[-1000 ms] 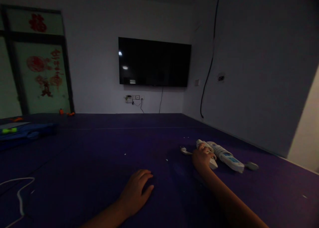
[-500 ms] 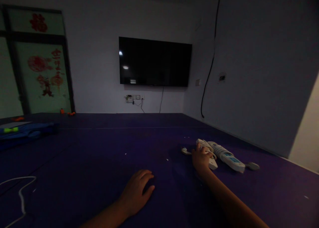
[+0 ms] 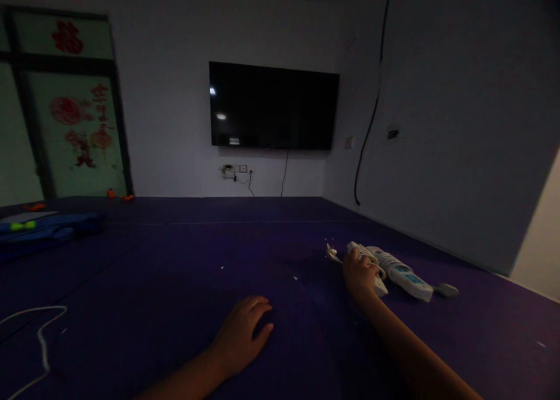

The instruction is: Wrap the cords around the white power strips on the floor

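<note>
Power strip [image 3: 381, 287] in white plastic, long and narrow with white cord wound about its body, lies on a broad dark purple surface [image 3: 262, 248], towards the right. Over it is the right hand [image 3: 361, 274], fingers bent down across the strip and the windings, partly closed and taking hold of it; how firmly the unseen underside is gripped, I cannot tell. White plug [image 3: 331, 252] juts out just beyond the hand on its left side, lying on the surface.

Just beside the held strip, on its right, lies a second white power strip with blue panels [image 3: 402, 276], also wound with white cord around its far half. Its pale grey-white plug [image 3: 446, 290] lies just off its near end.

The left hand [image 3: 242, 336] rests palm down on the purple surface, well apart from both strips, loosely curved and half open, thumb spread from the fingers, holding nothing. Small white scraps [image 3: 294, 278] are scattered ahead of it.

At far left a thin white cable [image 3: 42, 341] bends across the surface, and behind it lies a flat blue cloth-like heap [image 3: 61, 228] carrying a bright yellow-green piece [image 3: 23, 225]. Small orange objects [image 3: 126, 198] sit near the door.

In the grey right-hand wall is a small dark recessed box [image 3: 392, 134]; its contents are too dark to make out. A black cable [image 3: 371, 120] hangs nearby.
</note>
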`<state>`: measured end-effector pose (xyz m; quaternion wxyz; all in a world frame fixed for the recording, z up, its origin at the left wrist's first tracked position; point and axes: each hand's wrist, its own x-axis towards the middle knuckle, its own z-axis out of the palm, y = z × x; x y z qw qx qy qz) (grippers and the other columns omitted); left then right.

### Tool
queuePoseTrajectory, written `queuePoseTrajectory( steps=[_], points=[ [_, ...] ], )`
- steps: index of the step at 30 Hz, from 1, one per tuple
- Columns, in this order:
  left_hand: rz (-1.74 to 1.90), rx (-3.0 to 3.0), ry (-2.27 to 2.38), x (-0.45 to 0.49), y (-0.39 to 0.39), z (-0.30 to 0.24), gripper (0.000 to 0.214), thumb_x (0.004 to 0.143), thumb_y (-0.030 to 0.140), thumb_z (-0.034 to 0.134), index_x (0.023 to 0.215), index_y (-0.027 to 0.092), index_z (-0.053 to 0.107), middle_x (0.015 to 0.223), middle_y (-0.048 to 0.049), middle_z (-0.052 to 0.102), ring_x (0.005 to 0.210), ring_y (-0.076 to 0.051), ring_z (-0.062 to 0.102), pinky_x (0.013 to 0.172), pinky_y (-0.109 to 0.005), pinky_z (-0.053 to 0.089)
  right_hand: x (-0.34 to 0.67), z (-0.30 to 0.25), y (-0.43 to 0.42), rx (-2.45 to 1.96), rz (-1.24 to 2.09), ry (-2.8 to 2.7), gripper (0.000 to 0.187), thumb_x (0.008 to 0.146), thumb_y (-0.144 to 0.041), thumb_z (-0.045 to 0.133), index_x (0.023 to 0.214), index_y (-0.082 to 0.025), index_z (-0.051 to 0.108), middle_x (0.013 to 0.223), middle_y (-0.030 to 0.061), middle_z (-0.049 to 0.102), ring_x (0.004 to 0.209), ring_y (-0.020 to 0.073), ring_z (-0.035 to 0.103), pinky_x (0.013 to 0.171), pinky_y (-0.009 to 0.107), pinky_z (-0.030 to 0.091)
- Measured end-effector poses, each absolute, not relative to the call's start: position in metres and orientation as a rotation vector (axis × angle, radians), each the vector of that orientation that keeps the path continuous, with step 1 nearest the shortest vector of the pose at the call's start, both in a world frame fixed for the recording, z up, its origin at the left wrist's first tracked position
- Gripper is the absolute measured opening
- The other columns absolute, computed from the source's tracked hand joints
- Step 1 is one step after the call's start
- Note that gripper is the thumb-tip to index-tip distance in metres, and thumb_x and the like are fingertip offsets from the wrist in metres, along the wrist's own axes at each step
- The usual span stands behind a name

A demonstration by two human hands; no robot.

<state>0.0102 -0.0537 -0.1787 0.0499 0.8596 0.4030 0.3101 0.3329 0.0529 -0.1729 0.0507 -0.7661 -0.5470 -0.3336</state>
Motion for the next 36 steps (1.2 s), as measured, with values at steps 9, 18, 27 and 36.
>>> queuePoseTrajectory(
  steps=[9, 18, 27, 36],
  points=[
    [0.937, 2.616, 1.237, 0.01, -0.055, -0.177, 0.027, 0.083, 0.029, 0.05, 0.108, 0.021, 0.059, 0.117, -0.0077, 0.062, 0.11, -0.02, 0.055, 0.095, -0.04, 0.044, 0.332, -0.17, 0.055, -2.299, -1.03, -1.654, 0.041, 0.083, -0.006, 0.025, 0.103, 0.001, 0.06, 0.106, 0.0282, 0.051, 0.082, 0.0392, 0.055, 0.057, 0.05, 0.04],
    [0.928, 2.62, 1.24, 0.01, -0.053, -0.18, 0.027, 0.084, 0.03, 0.05, 0.108, 0.022, 0.059, 0.118, -0.007, 0.061, 0.11, -0.02, 0.055, 0.095, -0.041, 0.045, 0.33, -0.167, 0.051, -2.267, -0.967, -1.635, 0.036, 0.083, -0.011, 0.032, 0.101, 0.001, 0.061, 0.102, 0.0272, 0.052, 0.083, 0.0388, 0.055, 0.058, 0.049, 0.041],
    [0.932, 2.613, 1.234, 0.01, -0.054, -0.181, 0.029, 0.084, 0.032, 0.049, 0.109, 0.023, 0.059, 0.117, -0.0074, 0.062, 0.11, -0.02, 0.055, 0.095, -0.04, 0.045, 0.323, -0.163, 0.051, -2.245, -0.968, -1.56, 0.037, 0.086, -0.022, 0.034, 0.093, -0.001, 0.063, 0.096, 0.0232, 0.053, 0.081, 0.0387, 0.054, 0.057, 0.047, 0.039],
    [0.9, 2.611, 1.247, 0.009, -0.053, -0.181, 0.028, 0.084, 0.031, 0.05, 0.109, 0.022, 0.059, 0.118, -0.0068, 0.062, 0.11, -0.02, 0.055, 0.095, -0.04, 0.045, 0.328, -0.166, 0.052, -2.205, -0.881, -1.563, 0.034, 0.085, -0.021, 0.036, 0.093, -0.004, 0.065, 0.101, 0.0247, 0.054, 0.084, 0.037, 0.052, 0.061, 0.044, 0.037]
  ],
)
